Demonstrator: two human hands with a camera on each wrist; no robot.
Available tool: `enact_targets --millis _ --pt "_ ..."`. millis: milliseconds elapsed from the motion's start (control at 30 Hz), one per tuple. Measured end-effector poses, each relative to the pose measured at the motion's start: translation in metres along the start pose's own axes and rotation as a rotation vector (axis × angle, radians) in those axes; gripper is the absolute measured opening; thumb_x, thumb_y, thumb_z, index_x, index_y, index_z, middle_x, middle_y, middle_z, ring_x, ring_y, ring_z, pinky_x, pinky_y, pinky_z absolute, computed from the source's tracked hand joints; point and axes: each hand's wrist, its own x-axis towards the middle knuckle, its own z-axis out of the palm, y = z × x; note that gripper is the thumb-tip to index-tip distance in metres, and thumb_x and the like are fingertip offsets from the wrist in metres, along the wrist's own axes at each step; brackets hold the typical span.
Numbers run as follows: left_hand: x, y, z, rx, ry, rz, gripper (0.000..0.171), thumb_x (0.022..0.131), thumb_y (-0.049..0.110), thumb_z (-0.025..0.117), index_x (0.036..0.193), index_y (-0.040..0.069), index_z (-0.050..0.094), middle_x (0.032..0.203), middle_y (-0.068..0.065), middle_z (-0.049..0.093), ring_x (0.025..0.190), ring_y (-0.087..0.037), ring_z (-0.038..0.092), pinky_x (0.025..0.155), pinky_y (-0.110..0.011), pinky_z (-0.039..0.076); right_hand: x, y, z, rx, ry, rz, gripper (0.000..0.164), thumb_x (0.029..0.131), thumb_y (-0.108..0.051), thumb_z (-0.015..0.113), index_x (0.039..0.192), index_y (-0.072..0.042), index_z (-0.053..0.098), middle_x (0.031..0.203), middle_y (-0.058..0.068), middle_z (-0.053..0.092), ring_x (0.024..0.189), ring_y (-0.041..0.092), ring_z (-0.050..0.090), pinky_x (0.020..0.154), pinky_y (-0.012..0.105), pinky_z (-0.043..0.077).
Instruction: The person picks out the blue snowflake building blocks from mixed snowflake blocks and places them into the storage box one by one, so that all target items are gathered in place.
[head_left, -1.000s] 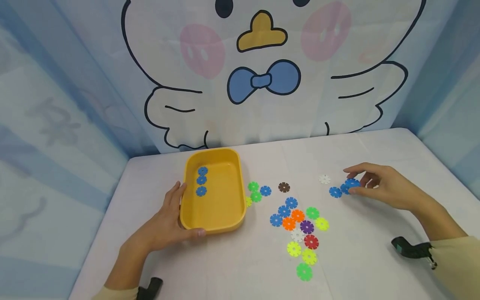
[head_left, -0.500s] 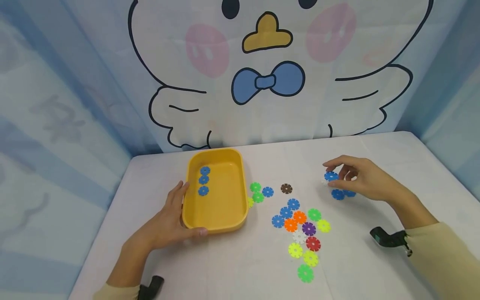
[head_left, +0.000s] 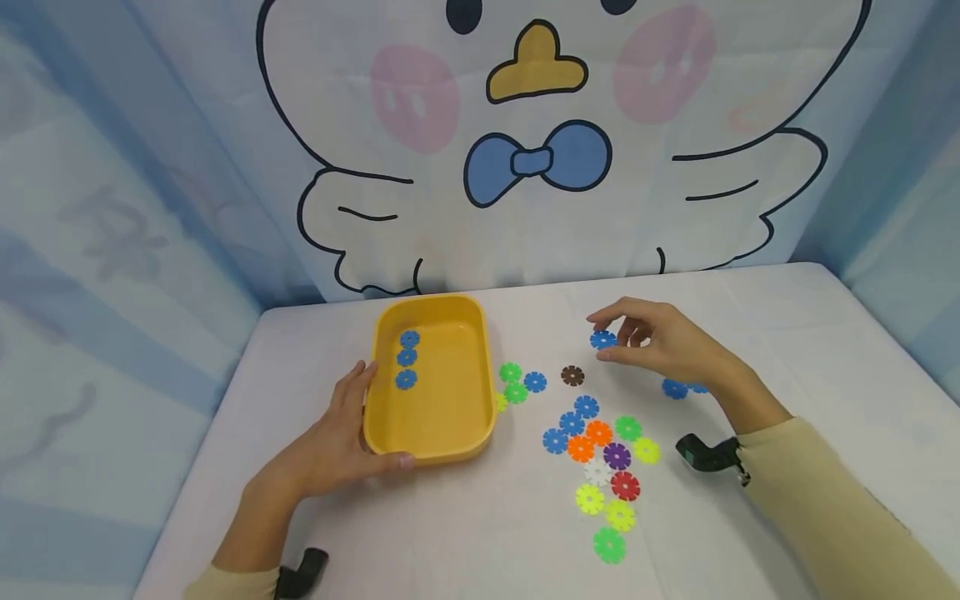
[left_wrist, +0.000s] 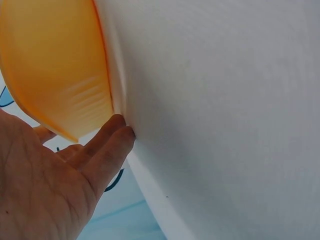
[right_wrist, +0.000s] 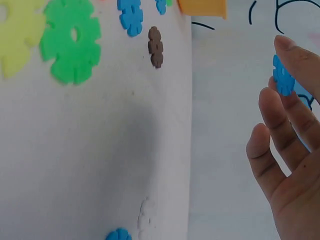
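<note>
My right hand [head_left: 656, 337] pinches a blue notched disc [head_left: 603, 340] between thumb and forefinger, above the table, beyond the brown notched disc [head_left: 572, 376]. In the right wrist view this blue disc [right_wrist: 283, 76] is held up off the cloth, the other fingers loosely bent. My left hand [head_left: 330, 446] rests against the left side and near-left corner of a yellow tray [head_left: 472, 429], fingers nearly straight. Its fingertips [left_wrist: 125, 131] reach the cloth beside the tray in the left wrist view. Several blue discs [head_left: 407, 357] lie in a column inside the tray.
Loose notched discs in several colours, such as a purple disc [head_left: 617, 456] and a green disc [head_left: 609, 545], lie right of the tray. More blue discs [head_left: 675, 389] are partly behind the right wrist. A white disc [right_wrist: 145, 217] shows in the right wrist view.
My right hand has picked up a blue disc from the cluster at the right and carried it leftward, past the white disc. The left hand stays at the tray.
</note>
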Motion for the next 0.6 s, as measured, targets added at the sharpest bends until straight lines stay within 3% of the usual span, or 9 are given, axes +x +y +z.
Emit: enact_targets --millis 333,600 --pt "0.0 -0.001 -0.001 -0.01 -0.001 0.014 0.136 0.073 0.073 0.078 0.165 0.022 -0.008 0.171 -0.016 -0.01 0.154 -0.048 0.017 0.115 -0.07 0.029 0.029 -0.016 0.019 0.061 -0.025 -0.022 0.043 0.087 -0.02 0.085 0.127 -0.018 0.069 0.121 -0.001 0.07 0.084 0.015 0.062 0.076 0.025 0.056" --pt "-0.001 0.0 -0.001 -0.014 -0.001 0.015 0.135 0.074 0.073 0.078 0.165 0.023 -0.008 0.171 -0.014 -0.01 0.153 -0.048 0.018 0.115 -0.07 0.03 0.054 -0.033 0.032 0.137 -0.041 -0.098 0.041 0.088 -0.019 0.084 0.126 -0.017 0.07 0.12 -0.001 0.07 0.083 0.016 0.061 0.075 0.027 0.057"
